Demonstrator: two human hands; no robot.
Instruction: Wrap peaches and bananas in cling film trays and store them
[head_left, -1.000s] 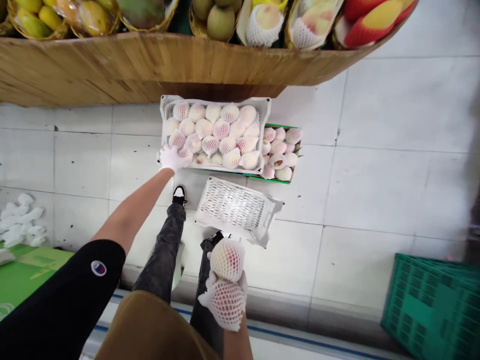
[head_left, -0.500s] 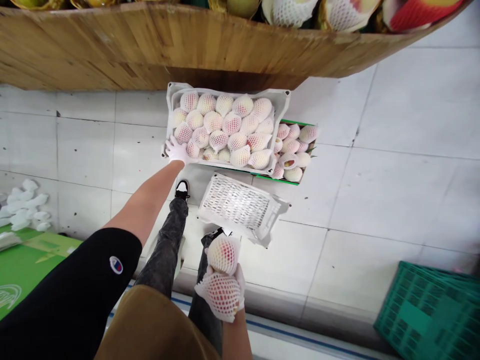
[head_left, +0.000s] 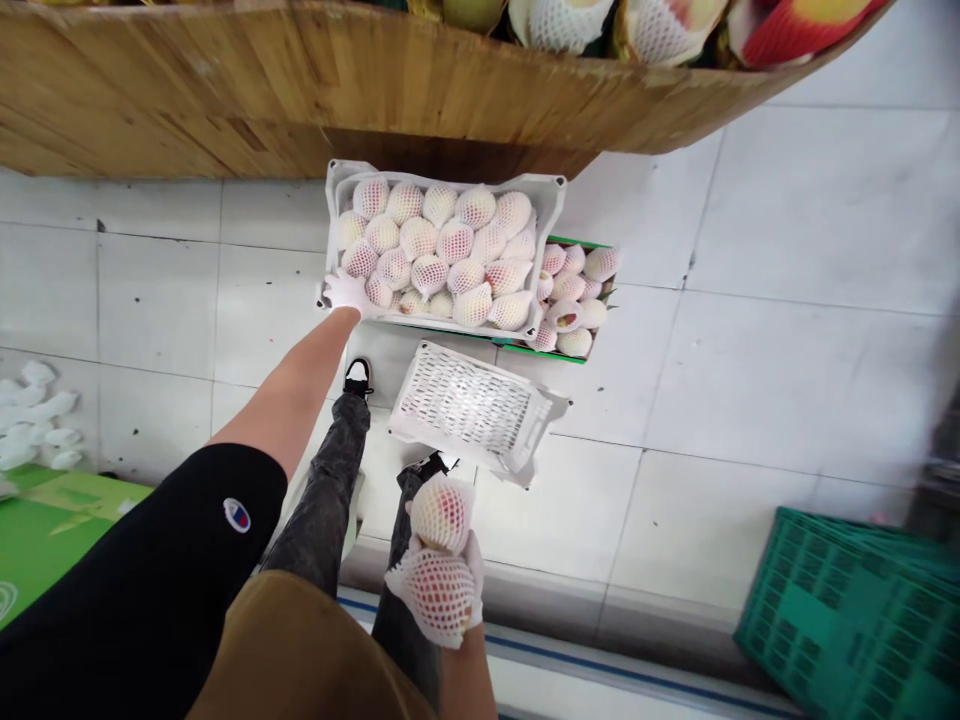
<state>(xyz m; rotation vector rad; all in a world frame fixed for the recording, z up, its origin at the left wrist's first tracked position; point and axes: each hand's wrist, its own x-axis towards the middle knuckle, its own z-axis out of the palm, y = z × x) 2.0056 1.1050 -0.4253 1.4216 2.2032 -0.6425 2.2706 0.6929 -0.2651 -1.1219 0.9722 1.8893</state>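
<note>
My left hand (head_left: 346,291), in a white glove, is at the near left corner of a white plastic crate (head_left: 559,205), its fingers bent over the rim. The crate is filled with round fruits (head_left: 454,243) in white foam nets, yellowish and red beneath; the nets hide their exact kind. Close to my body, my right hand (head_left: 475,575), also gloved, holds two foam-netted fruits, one upper (head_left: 442,513) and one lower (head_left: 433,597). The fruits cover most of its fingers.
A green-edged box (head_left: 581,355) of netted fruit lies partly under the crate's right side. Near my feet is a smaller white slatted crate (head_left: 469,400). A wooden display stand (head_left: 300,80) runs behind, a green crate (head_left: 840,610) stands right, and loose foam nets (head_left: 34,410) lie left.
My left hand's fingers, spread at the crate corner before, now bend over its rim. My right hand still holds the two fruits. The view has shifted slightly to the right.
</note>
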